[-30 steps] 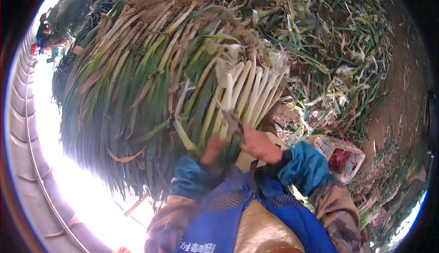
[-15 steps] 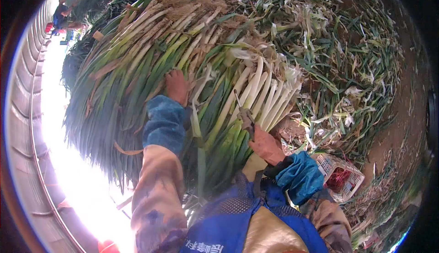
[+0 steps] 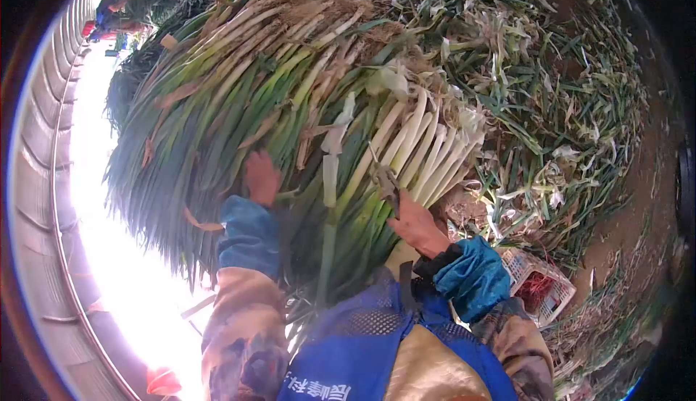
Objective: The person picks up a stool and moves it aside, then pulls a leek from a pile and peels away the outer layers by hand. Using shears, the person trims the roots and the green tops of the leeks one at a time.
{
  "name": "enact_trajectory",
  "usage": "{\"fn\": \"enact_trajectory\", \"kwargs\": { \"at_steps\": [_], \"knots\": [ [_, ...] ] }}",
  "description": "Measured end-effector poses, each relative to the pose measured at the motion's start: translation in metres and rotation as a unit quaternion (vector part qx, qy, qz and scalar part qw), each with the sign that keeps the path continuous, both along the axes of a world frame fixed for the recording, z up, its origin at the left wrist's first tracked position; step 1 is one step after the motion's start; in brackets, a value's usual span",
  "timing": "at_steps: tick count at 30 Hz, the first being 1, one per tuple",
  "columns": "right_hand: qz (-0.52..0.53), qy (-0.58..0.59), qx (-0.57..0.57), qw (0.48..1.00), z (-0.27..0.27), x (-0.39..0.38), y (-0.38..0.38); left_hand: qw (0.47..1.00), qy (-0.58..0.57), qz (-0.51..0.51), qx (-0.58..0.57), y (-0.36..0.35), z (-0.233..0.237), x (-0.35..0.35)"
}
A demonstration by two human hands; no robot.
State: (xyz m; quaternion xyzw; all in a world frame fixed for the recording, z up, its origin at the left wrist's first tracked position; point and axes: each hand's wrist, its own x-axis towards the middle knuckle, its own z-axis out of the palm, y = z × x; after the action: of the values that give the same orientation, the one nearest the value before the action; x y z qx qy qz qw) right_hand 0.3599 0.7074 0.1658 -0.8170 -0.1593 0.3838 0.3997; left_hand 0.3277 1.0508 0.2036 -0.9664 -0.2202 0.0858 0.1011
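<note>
Clamped around the handle of a small dark-bladed knife (image 3: 386,182): right hand (image 3: 417,226), fingers wrapped shut, blade tip pointing up and away from the body, laid against a row of peeled white onion stalks (image 3: 428,147). Pressed palm down into the leaves of a big heap of long unpeeled green onions (image 3: 217,89): left hand (image 3: 261,176), fingertips half buried in the green. Cannot tell whether closed on a leaf or merely laid flat.

Between both hands, one loose pale stalk with ragged white skin (image 3: 330,173), lying along the heap. Muddy roots at the heap's far edge, dark leaf tips hanging toward its near left edge. Peeled row tucked against the heap's right edge, just beyond the knife.

Blue fabric sleeve covers (image 3: 250,227) on both forearms, blue mesh apron (image 3: 362,343) below them. Near the right elbow, a white plastic lattice basket (image 3: 540,285) with something red inside, set on the brown earth ground (image 3: 623,184). Scattered green and white onion trimmings (image 3: 551,104) across the ground's far right side. At the far left corner, small blurred figures (image 3: 109,13).
</note>
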Motion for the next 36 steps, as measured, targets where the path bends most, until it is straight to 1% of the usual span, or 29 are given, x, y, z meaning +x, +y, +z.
{"fn": "enact_trajectory", "kwargs": {
  "at_steps": [2,5,6,8,9,12,13,15,16,18,20,21,22,23,24,26,28,29,31,32,34,35,36],
  "knots": [
    [0.010,-0.016,0.010,1.000,0.011,0.001,0.008,1.000,0.012,-0.018,-0.003,-0.008,-0.002,-0.002],
    [0.014,-0.073,0.098,0.992,0.028,-0.006,0.017,0.999,0.022,-0.037,-0.012,-0.029,-0.008,-0.009],
    [0.032,-0.056,0.084,0.994,0.039,-0.009,0.020,0.999,0.025,-0.042,-0.016,-0.039,-0.011,-0.014],
    [0.064,-0.025,0.053,0.996,0.061,-0.013,0.024,0.996,0.046,-0.038,-0.064,-0.081,-0.012,-0.025],
    [0.077,-0.038,0.068,0.994,0.055,-0.019,0.026,0.994,0.057,-0.036,-0.086,-0.093,-0.012,-0.028],
    [0.102,0.005,0.065,0.993,0.061,-0.002,0.039,0.984,0.046,-0.102,-0.142,-0.093,-0.027,-0.022],
    [0.099,-0.012,0.068,0.993,0.051,0.002,0.046,0.974,0.059,-0.113,-0.185,-0.086,-0.031,-0.016],
    [0.095,-0.050,0.082,0.991,0.021,0.012,0.063,0.979,0.107,-0.099,-0.145,-0.072,-0.026,0.007],
    [0.084,-0.047,0.071,0.993,0.013,0.018,0.068,0.980,0.130,-0.092,-0.121,-0.065,-0.020,0.021],
    [0.056,-0.043,0.046,0.996,0.002,0.027,0.073,0.995,-0.042,-0.084,-0.032,-0.052,-0.004,0.052],
    [0.052,-0.028,0.058,0.997,0.006,0.025,0.061,0.977,-0.051,-0.198,0.057,-0.021,-0.007,0.081],
    [0.049,-0.023,0.066,0.996,0.006,0.022,0.056,0.987,-0.064,-0.149,0.006,-0.001,-0.028,0.090],
    [0.046,-0.019,0.073,0.996,0.006,0.021,0.051,0.991,-0.078,-0.098,-0.046,0.022,-0.065,0.092],
    [0.042,-0.010,0.059,0.997,0.007,0.021,0.048,0.990,-0.090,-0.047,-0.098,0.031,-0.085,0.093],
    [0.039,0.000,0.045,0.998,0.010,0.021,0.045,0.990,-0.061,-0.020,-0.125,0.025,-0.081,0.095],
    [0.034,0.014,0.036,0.999,0.012,0.019,0.039,0.984,0.002,0.030,-0.173,0.003,-0.051,0.099],
    [0.030,0.019,0.044,0.998,0.014,0.016,0.034,0.977,0.064,0.047,-0.200,-0.036,-0.019,0.093],
    [0.027,0.022,0.053,0.998,0.025,0.016,0.030,0.971,0.095,0.054,-0.214,-0.049,-0.010,0.086],
    [0.026,0.034,0.066,0.997,0.050,0.010,0.016,0.958,0.074,0.065,-0.268,-0.054,-0.036,0.057],
    [0.029,0.031,0.066,0.997,0.049,-0.001,0.010,0.950,0.065,0.073,-0.296,-0.059,-0.042,0.045],
    [0.038,0.019,0.065,0.997,0.048,-0.021,0.002,0.947,0.108,0.093,-0.288,-0.068,-0.045,0.030],
    [0.065,0.028,0.045,0.996,0.054,-0.024,0.000,0.945,0.126,0.104,-0.284,-0.074,-0.043,0.027],
    [0.068,0.025,0.055,0.996,0.052,-0.032,0.000,0.951,0.119,0.116,-0.263,-0.080,-0.041,0.025]
  ]
}}
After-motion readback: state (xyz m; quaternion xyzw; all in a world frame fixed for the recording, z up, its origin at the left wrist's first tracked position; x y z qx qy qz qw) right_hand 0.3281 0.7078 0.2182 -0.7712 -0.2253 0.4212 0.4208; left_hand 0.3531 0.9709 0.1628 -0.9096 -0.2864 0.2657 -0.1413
